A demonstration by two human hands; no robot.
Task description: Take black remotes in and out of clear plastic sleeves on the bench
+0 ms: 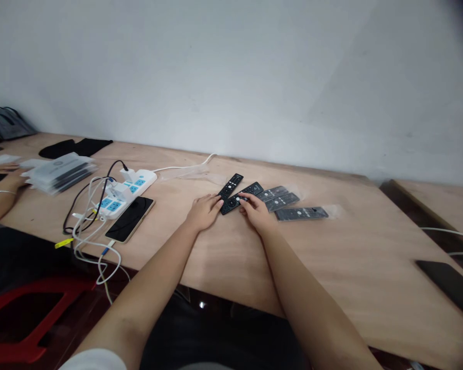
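A black remote control (250,192) lies slanted on the table between my two hands. My left hand (203,211) is closed at its lower left end, with the thumb against the edge. My right hand (257,213) has thumb and fingertip on its button face, the other fingers curled below. A second bare remote control (232,184) points away from me just beyond, its near end by my left fingertips. Right of my right hand lie several remote controls in clear plastic sleeves, among them a nearby wrapped remote control (283,201) and the rightmost wrapped remote control (303,213).
A white power strip (148,177) with plugs and tangled cables sits left, beside a dark phone (131,220). Further left are a stack of plastic-wrapped packets (61,172) and another person's arm (2,198). A wall backs the table; a dark flat object (449,288) lies far right.
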